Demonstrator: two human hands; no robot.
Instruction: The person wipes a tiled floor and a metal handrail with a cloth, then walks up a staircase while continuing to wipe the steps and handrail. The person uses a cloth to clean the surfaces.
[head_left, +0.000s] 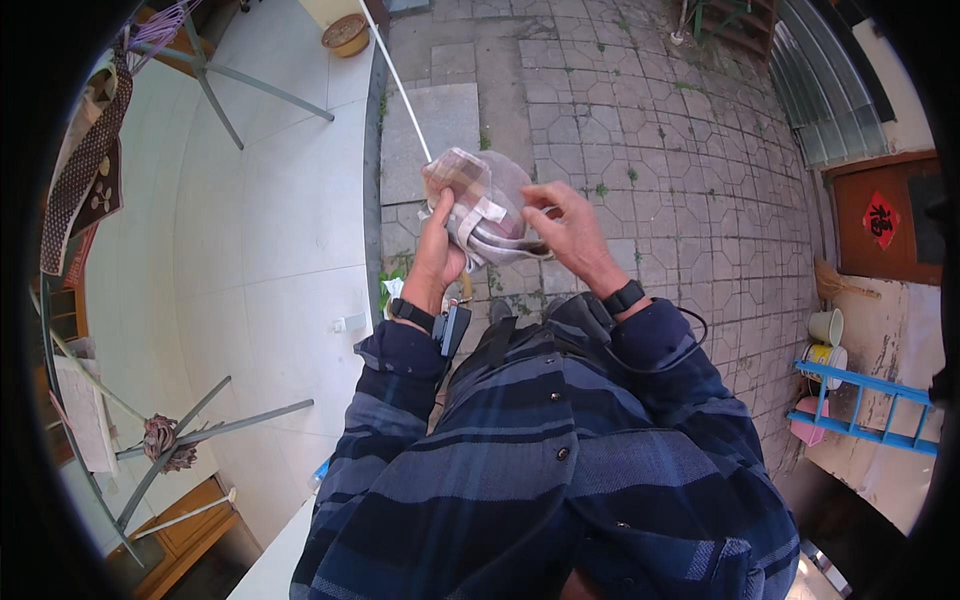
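Note:
A bundle of pale grey-pink cloth with a plaid part (506, 187) is held up over the paving, in front of my body. My left hand (441, 247) grips its near left side, with the thumb on top over the plaid part. A small white tag and a loose fabric band lie across the bundle's near side. At its right edge is my right hand (566, 229), thumb and forefinger bent close to the cloth; whether they pinch it cannot be told. The bundle's underside is hidden.
A white pole (397, 79) slants down behind the bundle. Left, a pale tiled ledge (300, 225) carries metal rack legs (217, 427) and a brown pot (346, 36). Right, a blue ladder (862, 405), buckets (826, 328) and a broom (840, 283) stand by the wall.

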